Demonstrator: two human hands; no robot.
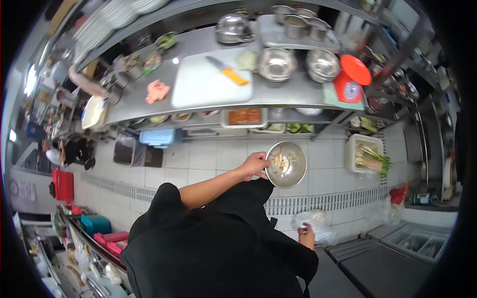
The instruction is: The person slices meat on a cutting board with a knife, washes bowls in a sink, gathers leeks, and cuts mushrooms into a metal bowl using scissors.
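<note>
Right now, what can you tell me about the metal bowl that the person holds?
The metal bowl is round, shiny and looks like steel. One hand grips its rim on the side toward the person's body, and it hangs above the tiled floor, its opening turned toward the camera. Inside lie a few pale and orange food scraps; what they are cannot be told. Nothing else touches it.

One head-worn fisheye view looks steeply down past the person's chest; the counter (278, 94) crosses the upper frame, tiled floor (198, 159) mid-frame, close.
</note>
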